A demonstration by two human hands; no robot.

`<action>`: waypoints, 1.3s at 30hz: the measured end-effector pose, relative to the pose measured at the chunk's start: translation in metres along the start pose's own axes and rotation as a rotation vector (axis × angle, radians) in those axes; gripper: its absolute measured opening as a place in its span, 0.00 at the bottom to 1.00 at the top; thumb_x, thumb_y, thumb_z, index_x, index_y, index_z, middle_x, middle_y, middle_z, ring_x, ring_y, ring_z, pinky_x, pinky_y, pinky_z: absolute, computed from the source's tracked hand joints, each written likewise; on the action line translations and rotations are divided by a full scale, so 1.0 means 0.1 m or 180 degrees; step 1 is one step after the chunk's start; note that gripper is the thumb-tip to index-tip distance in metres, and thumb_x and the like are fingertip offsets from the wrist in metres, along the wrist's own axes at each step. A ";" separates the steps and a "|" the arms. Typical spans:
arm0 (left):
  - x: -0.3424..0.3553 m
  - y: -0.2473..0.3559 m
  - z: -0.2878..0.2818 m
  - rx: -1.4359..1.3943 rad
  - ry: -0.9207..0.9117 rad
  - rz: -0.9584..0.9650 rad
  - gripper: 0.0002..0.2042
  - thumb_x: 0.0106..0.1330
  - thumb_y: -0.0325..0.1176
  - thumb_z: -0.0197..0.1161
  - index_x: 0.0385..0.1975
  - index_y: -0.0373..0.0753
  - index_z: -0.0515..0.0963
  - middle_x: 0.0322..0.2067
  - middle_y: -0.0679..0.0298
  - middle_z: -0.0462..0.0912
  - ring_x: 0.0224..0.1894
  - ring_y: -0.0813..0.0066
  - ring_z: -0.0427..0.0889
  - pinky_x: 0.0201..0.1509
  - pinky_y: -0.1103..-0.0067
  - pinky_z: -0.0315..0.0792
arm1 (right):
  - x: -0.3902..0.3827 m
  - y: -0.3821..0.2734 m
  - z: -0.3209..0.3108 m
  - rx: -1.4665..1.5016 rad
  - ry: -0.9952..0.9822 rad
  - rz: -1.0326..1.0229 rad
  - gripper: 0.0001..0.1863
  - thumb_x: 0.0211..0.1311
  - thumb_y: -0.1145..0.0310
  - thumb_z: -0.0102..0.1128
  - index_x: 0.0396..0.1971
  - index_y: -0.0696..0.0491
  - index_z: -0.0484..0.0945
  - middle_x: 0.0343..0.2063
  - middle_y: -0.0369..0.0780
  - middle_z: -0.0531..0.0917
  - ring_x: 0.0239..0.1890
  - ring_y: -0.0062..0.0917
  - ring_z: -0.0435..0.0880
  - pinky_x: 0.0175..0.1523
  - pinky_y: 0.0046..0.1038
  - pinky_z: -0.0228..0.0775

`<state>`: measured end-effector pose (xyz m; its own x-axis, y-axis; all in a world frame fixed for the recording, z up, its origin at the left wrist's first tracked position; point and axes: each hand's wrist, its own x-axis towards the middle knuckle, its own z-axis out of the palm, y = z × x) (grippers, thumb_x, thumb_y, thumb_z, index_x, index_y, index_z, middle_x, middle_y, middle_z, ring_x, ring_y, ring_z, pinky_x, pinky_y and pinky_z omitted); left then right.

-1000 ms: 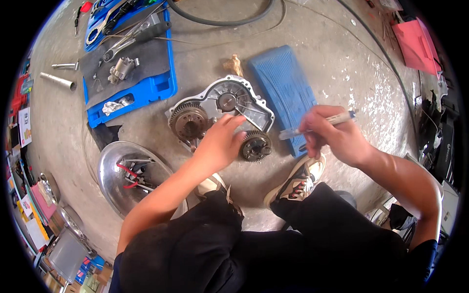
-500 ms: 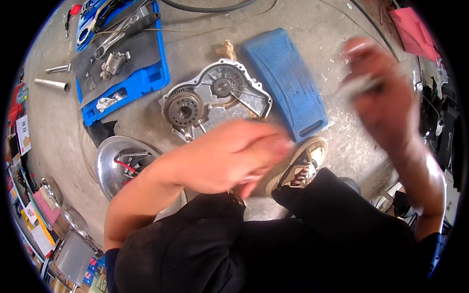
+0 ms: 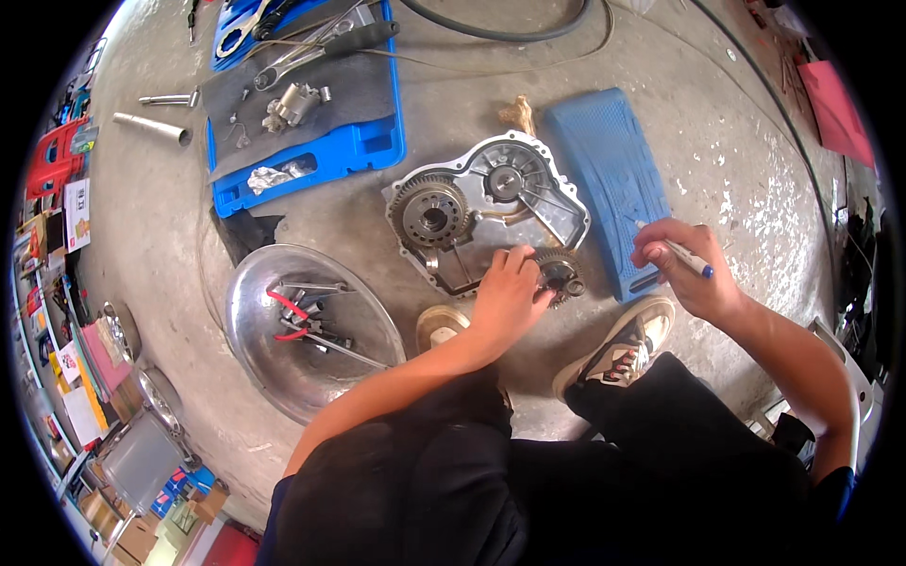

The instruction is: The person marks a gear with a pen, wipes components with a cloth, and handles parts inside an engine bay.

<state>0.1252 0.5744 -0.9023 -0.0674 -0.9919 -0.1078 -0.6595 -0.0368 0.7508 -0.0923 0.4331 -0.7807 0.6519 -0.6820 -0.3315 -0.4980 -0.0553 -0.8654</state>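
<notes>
Both hands shift since half a second ago: the left hand [image 3: 510, 291] comes onto the small gear [image 3: 562, 272], and the right hand [image 3: 694, 264] drops from its raised, blurred place to near the lower end of the blue block [image 3: 609, 160]; the small gear sits at the lower right edge of the metal housing [image 3: 483, 234], though whether it rests on the rim or is held above it I cannot tell; the left fingers and thumb are spread against its near left side, and whether they truly grip I cannot tell; the right fingers are closed on a marker pen [image 3: 691, 258], its tip pointing away from the gear; steadying the gear well calls, I judge, for fingertips at the outer teeth, leaving its face uncovered, the wrist low and the pen tip well clear until the gear is still
</notes>
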 end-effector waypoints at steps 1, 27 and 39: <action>0.01 -0.01 0.01 0.0003 -0.0030 0.0018 0.16 0.49 0.34 0.74 0.23 0.35 0.70 0.43 0.56 0.74 0.45 0.54 0.72 0.48 0.66 0.70 | 0.01 0.02 0.00 -0.0009 -0.0003 -0.0005 0.12 0.70 0.64 0.54 0.43 0.58 0.77 0.27 0.38 0.83 0.31 0.18 0.82 0.30 0.19 0.71; 0.12 0.25 -0.28 -0.1705 -0.0093 -0.0410 0.21 0.43 0.25 0.73 0.27 0.39 0.62 0.31 0.63 0.66 0.29 0.72 0.67 0.33 0.76 0.65 | -0.31 -0.03 -0.19 -0.0331 0.0659 0.0160 0.15 0.67 0.71 0.55 0.51 0.61 0.76 0.31 0.44 0.86 0.32 0.24 0.86 0.39 0.24 0.77; 0.67 1.40 -1.55 -0.3971 -0.0690 -0.0113 0.23 0.52 0.19 0.68 0.32 0.40 0.55 0.56 0.42 0.72 0.58 0.62 0.74 0.59 0.72 0.72 | -0.48 -1.33 -0.50 0.0711 0.1268 -0.0840 0.13 0.63 0.66 0.60 0.39 0.61 0.72 0.22 0.43 0.82 0.24 0.23 0.82 0.32 0.25 0.75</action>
<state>0.1445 0.4837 -0.7031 -0.2630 -0.9521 -0.1559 0.4803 -0.2693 0.8347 -0.0856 0.4367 -0.6310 0.4490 -0.8927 0.0394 -0.1840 -0.1355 -0.9735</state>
